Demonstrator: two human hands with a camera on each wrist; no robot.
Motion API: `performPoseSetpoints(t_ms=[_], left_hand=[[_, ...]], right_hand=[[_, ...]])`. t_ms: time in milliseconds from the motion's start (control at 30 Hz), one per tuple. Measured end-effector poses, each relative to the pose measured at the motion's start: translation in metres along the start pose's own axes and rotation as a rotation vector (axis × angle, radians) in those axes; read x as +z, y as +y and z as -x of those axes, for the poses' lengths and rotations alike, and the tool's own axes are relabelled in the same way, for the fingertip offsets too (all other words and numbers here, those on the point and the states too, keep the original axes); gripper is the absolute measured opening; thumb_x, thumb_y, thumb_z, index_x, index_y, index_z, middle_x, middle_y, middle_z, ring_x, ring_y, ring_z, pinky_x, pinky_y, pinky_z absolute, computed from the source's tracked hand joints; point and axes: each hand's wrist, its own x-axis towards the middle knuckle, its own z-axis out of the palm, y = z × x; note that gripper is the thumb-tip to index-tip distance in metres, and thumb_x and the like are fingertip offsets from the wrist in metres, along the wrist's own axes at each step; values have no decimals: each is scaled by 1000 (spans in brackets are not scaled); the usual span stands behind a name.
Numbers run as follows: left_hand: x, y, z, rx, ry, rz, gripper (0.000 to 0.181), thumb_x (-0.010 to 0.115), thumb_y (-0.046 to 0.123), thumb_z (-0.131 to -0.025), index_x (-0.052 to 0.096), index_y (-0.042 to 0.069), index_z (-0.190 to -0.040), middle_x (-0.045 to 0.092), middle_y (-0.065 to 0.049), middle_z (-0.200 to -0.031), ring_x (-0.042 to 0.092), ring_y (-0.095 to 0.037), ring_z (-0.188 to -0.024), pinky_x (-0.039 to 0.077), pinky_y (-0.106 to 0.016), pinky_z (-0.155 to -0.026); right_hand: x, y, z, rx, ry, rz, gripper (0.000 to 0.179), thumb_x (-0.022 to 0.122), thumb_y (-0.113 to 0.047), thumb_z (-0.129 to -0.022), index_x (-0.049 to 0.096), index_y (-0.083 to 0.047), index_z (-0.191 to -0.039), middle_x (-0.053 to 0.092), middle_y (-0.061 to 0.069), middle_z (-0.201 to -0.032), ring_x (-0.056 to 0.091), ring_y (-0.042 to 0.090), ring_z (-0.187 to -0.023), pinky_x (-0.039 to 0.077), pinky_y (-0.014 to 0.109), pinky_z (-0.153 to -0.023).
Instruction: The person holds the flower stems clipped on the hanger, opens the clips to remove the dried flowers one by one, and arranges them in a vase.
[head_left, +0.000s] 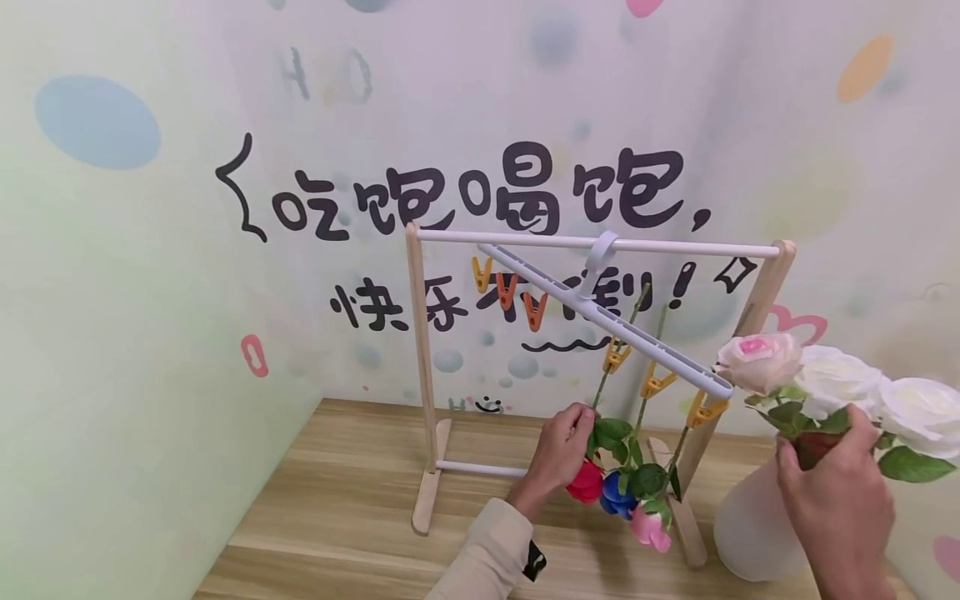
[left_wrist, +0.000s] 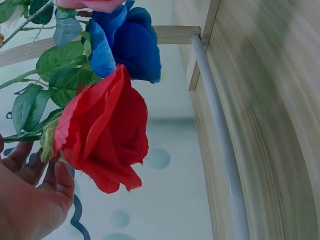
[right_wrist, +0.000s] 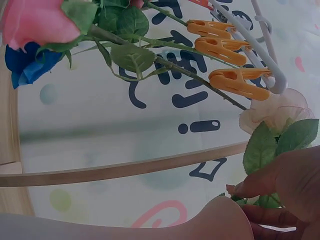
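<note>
A red rose (head_left: pixel 584 481), a blue rose (head_left: pixel 618 496) and a pink rose (head_left: pixel 651 527) hang heads down from yellow clips on a pale clip hanger (head_left: pixel 637 337). At the base of the red bloom, my left hand (head_left: pixel 558 450) holds its stem between thumb and fingers; the left wrist view shows the red rose (left_wrist: pixel 107 130) close up. My right hand (head_left: pixel 840 492) grips the stems of a bunch of white roses (head_left: pixel 836 379) and a pale pink rose (head_left: pixel 761 360), right at the mouth of a white vase (head_left: pixel 753 525). Its fingers partly hide the stems.
The hanger hooks over the top bar (head_left: pixel 510 239) of a wooden rack standing on the wood-grain table (head_left: pixel 300 492). One yellow clip (head_left: pixel 482 273) and two orange clips (head_left: pixel 534 311) hang bare at its far end. Behind stands a printed wall (head_left: pixel 465 100).
</note>
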Motion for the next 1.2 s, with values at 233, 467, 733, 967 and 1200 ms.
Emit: performPoseSetpoints(t_ms=[233,467,733,967,1200], left_hand=[[1,3,-1,10,-15,22,34,40,30,-106,66,9,-112,68,-5,-106,59,-7,-94,46,-22,-82],[1,5,-2,14,-19,37,35,41,28,-106,65,6,-120,68,-7,-113,60,-10,-101,47,-25,-90],[1,4,-2,15,-32,38,35,41,28,-107,64,10,-126,68,-5,-112,58,-8,-100,47,-25,-89],[0,3,-3,-8,-32,77,33,41,29,-107,64,12,-123,68,-4,-113,59,-7,-100,47,-24,-89],[2,2,-3,-32,-40,59,35,40,34,-107,64,15,-123,68,-1,-110,58,-6,-96,48,-25,-87]], right_hand=[[-3,2,5,-49,15,-10,80,73,-4,-77,31,8,-144,49,47,-102,44,67,-89,33,73,-70],[-12,-6,8,-211,47,-34,91,80,-31,-78,32,12,-142,43,44,-119,36,62,-110,28,67,-99],[-20,-43,11,-407,203,-144,97,42,-72,-90,45,15,-133,45,41,-129,39,60,-117,26,61,-107],[-3,-101,25,-519,160,-216,50,61,-23,-90,57,12,-125,56,32,-126,51,50,-115,41,52,-102],[36,-136,34,-510,29,-252,50,80,0,-78,59,10,-122,61,28,-121,59,45,-111,50,59,-90]])
